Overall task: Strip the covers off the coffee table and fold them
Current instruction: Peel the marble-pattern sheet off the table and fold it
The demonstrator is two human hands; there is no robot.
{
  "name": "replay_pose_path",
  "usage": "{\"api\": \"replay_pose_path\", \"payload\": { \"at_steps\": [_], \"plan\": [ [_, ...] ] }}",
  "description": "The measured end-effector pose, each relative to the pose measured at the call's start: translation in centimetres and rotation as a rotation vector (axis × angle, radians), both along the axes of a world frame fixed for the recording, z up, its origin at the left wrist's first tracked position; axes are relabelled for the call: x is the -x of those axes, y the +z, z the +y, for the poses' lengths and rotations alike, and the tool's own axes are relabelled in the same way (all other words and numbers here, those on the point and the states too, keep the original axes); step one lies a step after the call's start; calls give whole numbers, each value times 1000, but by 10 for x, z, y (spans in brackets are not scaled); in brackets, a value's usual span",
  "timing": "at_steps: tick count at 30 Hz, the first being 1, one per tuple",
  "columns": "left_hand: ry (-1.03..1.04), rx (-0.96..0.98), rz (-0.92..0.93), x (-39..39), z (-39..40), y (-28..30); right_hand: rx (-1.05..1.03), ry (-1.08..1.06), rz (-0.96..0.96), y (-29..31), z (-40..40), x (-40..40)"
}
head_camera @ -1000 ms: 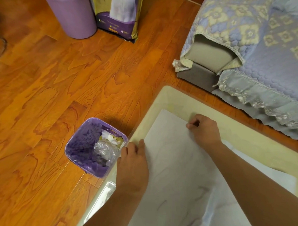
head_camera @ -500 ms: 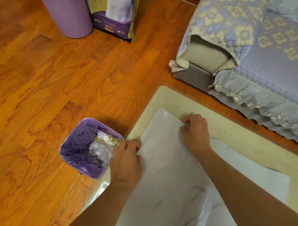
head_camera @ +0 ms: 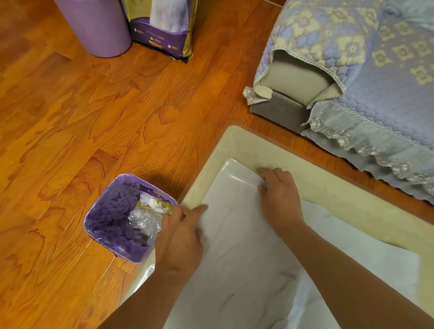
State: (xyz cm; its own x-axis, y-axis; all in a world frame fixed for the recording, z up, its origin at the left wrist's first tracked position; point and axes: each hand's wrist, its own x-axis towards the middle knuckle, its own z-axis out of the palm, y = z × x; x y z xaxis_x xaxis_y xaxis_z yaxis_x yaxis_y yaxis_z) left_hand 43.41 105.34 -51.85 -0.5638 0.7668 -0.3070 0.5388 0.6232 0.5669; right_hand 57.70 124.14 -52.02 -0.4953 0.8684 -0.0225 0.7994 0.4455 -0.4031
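So the white marbled cover (head_camera: 245, 251) is lying on the cream coffee table (head_camera: 332, 200), already pulled in from the table edges, with bare tabletop showing along the far side and the left rim. Near the far corner a fold ridge can be seen, so it looks like at least 1 fold is being made or pressed down right now. A second layer of the same sheet seems to be sticking out on the right, under the forearm.

The left hand (head_camera: 181, 239) is gripping the cover's left edge, thumb out along the top and fingers curled under it. The right hand (head_camera: 279, 193) is gripping the far edge near the corner, fingers tucked over it.

Progress, as a guess: stripping is mostly handled for this cover, folding is only started. Whether more than 1 cover is involved can't be told from this view. Still left: folding it down to a compact size and putting it aside.

A purple bin (head_camera: 120, 222) is parked on the wood floor just beside the table's left edge, so a sliding sheet could end up in there.
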Motion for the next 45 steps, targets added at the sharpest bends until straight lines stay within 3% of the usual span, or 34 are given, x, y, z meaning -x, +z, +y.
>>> {"api": "replay_pose_path", "payload": {
  "at_steps": [5, 10, 13, 16, 22, 30, 36, 41, 45],
  "plan": [
    [162, -55, -68, -3, 1, 3, 30, -50, 83, -8, -2, 2],
    [76, -213, 42, -7, -11, -6, -14, 9, 121, -15, -5, -1],
    [128, -250, -29, -5, -10, -16, -30, 58, 177, -17, 2, -1],
    [185, -216, -139, -2, -10, -15, -4, 68, 232, -14, 5, -2],
    [113, -67, -197, 7, 0, -4, 305, -43, 142, 3, 16, -1],
    [42, 177, -90, 10, 21, 11, 351, -141, 10, -2, 34, 19],
    [-49, 228, -62, 13, 16, 6, 365, -169, -49, 1, 35, 22],
    [51, 255, -102, 8, 17, 7, 375, -170, -51, 4, 33, 22],
    [11, 290, -56, 5, 20, 13, 381, -183, -51, 10, 32, 22]
  ]
}}
